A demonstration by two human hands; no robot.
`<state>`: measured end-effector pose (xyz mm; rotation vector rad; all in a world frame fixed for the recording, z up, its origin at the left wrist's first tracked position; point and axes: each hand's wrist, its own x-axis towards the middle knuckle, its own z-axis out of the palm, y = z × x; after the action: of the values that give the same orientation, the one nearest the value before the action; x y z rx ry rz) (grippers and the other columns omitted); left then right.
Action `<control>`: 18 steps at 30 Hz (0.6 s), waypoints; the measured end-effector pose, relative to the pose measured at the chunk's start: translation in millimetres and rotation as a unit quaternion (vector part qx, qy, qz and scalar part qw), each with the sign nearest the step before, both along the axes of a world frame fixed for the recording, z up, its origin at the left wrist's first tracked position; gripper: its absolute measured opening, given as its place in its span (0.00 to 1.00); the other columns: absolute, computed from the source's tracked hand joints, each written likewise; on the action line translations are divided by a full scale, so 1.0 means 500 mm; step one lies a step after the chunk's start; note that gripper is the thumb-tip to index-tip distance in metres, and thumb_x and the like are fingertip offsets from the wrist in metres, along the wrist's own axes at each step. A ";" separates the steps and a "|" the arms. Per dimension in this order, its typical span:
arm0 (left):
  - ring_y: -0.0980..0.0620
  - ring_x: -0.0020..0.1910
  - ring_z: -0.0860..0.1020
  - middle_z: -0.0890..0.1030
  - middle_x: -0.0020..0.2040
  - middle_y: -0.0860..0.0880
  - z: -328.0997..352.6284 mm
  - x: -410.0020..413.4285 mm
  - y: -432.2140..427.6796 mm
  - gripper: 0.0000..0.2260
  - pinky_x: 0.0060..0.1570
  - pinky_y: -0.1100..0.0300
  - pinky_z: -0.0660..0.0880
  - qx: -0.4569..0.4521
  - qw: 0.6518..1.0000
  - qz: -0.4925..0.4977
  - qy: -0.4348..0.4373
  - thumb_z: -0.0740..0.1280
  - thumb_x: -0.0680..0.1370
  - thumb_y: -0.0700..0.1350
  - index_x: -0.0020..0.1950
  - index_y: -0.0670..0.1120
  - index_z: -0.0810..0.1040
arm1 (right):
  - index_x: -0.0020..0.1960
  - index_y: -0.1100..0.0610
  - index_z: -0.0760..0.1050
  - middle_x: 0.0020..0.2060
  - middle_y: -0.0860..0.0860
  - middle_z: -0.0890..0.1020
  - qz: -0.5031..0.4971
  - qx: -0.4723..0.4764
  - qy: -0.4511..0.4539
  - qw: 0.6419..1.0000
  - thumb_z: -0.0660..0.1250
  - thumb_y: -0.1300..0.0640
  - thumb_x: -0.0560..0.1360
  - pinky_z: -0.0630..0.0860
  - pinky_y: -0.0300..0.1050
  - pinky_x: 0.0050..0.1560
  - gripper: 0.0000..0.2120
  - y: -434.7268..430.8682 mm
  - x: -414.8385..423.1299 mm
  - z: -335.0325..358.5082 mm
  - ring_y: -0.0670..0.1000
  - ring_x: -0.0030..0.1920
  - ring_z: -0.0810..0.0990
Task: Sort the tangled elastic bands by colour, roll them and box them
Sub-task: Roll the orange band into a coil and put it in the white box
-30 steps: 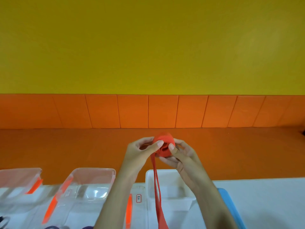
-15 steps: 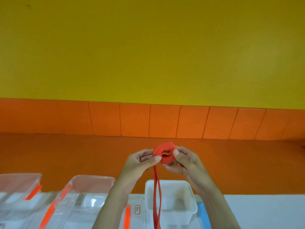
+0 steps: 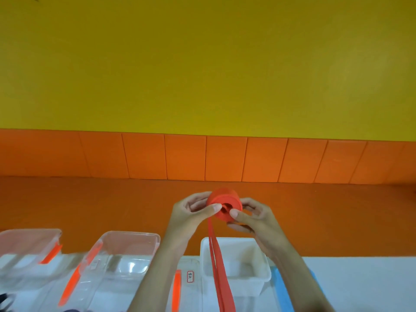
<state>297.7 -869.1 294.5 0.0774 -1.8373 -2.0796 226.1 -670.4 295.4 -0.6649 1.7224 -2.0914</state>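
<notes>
Pinching the red band roll (image 3: 221,200) w/ both thumbs, you grip it left hand (image 3: 188,213) at its 9 o'clock, right hand (image 3: 255,219) at 3, in mid-air w/ the white box (image 3: 266,274) below at 6. Risk: the flat, stretchy tail (image 3: 225,293) hanging at 6 could tug back & the soft roll could telescope or spring loose if thumb pressure slackens.

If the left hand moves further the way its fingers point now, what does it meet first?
The left hand grips the red roll and points right, so the roll comes first. Pushed on, it would probably meet the right hand next; depth is unclear.
</notes>
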 end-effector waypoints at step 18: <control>0.55 0.51 0.88 0.90 0.50 0.53 0.023 0.022 -0.032 0.19 0.51 0.63 0.83 -0.184 0.978 -0.055 -0.077 0.85 0.68 0.54 0.55 0.53 0.87 | 0.63 0.54 0.85 0.59 0.61 0.87 0.050 0.016 -0.056 0.997 0.80 0.53 0.73 0.86 0.52 0.53 0.19 0.000 0.012 -0.007 0.63 0.59 0.87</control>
<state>308.6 -885.0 306.2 0.0427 -2.3401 -1.8085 232.0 -670.3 292.0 -0.6004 1.6247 -1.9907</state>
